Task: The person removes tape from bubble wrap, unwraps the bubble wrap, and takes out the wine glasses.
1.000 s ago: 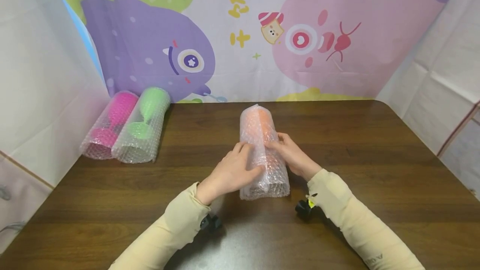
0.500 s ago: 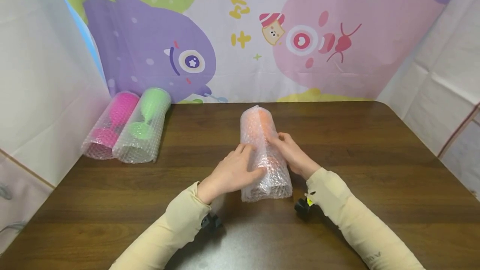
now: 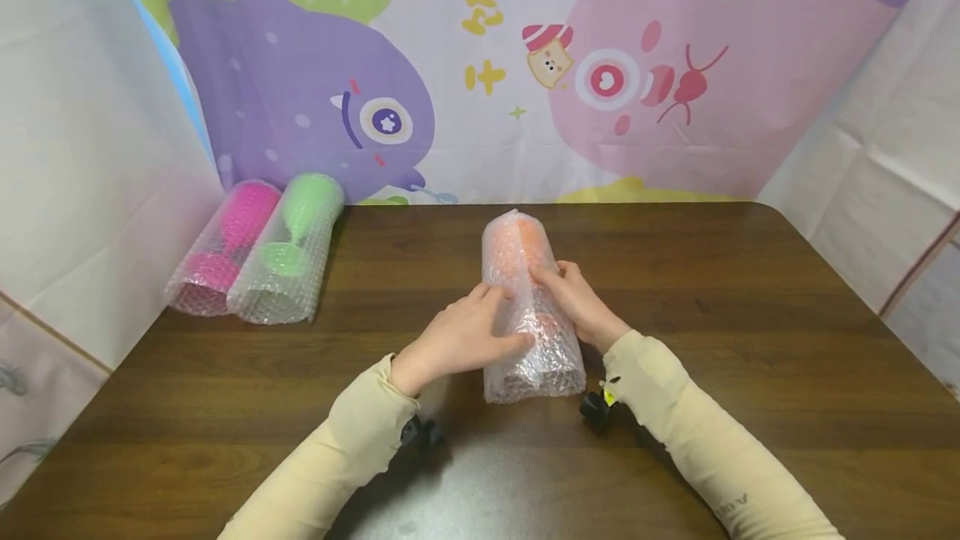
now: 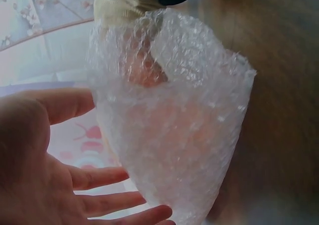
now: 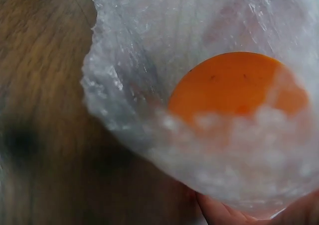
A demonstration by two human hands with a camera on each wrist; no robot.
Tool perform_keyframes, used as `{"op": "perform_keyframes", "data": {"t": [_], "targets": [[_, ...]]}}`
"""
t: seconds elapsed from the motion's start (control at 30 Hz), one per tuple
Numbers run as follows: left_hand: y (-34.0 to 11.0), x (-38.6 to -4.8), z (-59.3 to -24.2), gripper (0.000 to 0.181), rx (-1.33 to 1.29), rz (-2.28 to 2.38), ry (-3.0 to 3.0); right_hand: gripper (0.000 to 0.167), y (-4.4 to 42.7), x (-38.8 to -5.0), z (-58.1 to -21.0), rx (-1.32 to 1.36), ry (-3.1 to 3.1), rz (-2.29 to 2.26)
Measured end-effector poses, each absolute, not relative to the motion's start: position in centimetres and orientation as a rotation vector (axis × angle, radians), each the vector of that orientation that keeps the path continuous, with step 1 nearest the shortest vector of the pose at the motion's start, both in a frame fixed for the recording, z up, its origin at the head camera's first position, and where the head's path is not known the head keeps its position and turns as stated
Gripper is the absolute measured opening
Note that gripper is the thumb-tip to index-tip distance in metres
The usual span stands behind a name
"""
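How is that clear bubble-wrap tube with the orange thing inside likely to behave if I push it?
The clear bubble-wrap tube would probably roll sideways, since its outer sides are rounded. Its open end would likely crumple under pressure, as thin film there extends past the orange round base.

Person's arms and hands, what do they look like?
The left hand and right hand emerge bare from long cream fabric sleeves; dark lettering marks the right sleeve. Small black devices show at both wrists, a yellow patch by the right one.
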State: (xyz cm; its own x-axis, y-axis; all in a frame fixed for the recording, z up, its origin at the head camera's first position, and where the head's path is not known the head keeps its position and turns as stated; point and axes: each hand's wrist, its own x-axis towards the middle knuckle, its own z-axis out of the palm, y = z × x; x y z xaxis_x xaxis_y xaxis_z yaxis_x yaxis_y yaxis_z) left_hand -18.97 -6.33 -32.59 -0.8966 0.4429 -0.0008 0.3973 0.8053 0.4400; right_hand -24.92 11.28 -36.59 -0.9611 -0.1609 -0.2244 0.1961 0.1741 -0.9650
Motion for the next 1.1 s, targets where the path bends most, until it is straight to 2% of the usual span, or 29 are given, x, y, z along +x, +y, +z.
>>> {"op": "perform_keyframes", "data": {"t": [0.53, 1.1], "targets": [[-7.6, -22.3, -32.6, 0.028, 0.773, 0.917, 2.822, 0.066, 10.9, -24.7, -36.7, 0.126, 2.244, -1.929], [-6.3, -26.2, -31.6, 0.021, 0.725, 1.035, 2.938, 0.068, 10.7, -24.3, -36.8, 0.147, 2.274, -1.915]]}}
